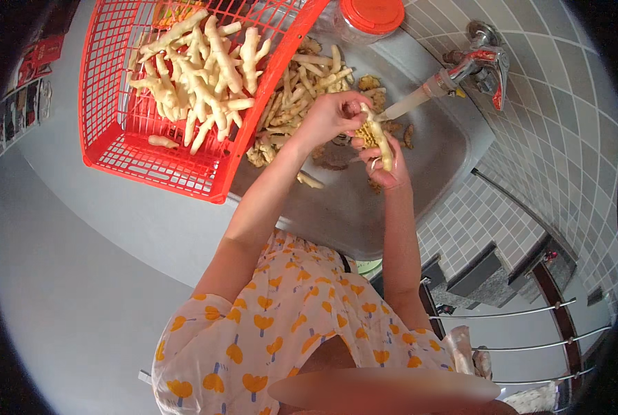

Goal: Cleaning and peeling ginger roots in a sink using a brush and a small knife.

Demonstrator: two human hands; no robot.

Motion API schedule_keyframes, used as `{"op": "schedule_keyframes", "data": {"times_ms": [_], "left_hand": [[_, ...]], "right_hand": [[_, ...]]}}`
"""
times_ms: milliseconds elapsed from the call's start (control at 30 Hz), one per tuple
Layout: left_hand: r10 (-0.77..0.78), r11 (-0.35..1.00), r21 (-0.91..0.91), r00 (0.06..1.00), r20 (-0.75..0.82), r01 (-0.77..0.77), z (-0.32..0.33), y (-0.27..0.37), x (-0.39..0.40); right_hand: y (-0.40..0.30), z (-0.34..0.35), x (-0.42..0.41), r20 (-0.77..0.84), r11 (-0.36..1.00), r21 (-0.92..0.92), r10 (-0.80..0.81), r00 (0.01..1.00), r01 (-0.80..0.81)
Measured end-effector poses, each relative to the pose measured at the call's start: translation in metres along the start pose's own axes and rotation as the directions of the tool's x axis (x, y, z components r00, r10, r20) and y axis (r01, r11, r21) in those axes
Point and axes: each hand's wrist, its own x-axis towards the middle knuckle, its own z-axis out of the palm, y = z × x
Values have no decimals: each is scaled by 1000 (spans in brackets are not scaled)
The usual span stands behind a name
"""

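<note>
Over the metal sink [439, 161], my right hand [392, 166] holds a long pale ginger root [381, 142]. A yellow, bumpy-textured thing [366, 136] lies against the root between my hands; I cannot tell what it is. My left hand [337, 116] has its fingers closed on the root's upper end. Close beside the root, water [405, 104] runs from the tap [457, 72]. Left of my hands, many ginger roots [293, 101] are heaped in the sink, and one piece [310, 180] lies apart below them.
A red plastic basket [231, 179] stands over the sink's left side, holding pale peeled ginger [200, 78]. A clear jar with a red lid [372, 15] stands at the back. Brown ginger pieces [369, 82] lie near the tap's stream. A tiled wall [553, 67] rises at the right.
</note>
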Motion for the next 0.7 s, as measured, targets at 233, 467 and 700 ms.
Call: {"op": "schedule_keyframes", "data": {"times_ms": [233, 467, 700], "left_hand": [[37, 998, -51, 999, 3, -36, 2, 15, 2], [49, 995, -90, 998, 34, -46, -4, 4, 3], [-181, 981, 92, 979, 96, 172, -16, 12, 3]], "right_hand": [[4, -4, 0, 90, 976, 211, 29, 996, -47], [13, -9, -1, 153, 961, 261, 46, 987, -86], [13, 3, 0, -375, 863, -480, -363, 853, 156]]}}
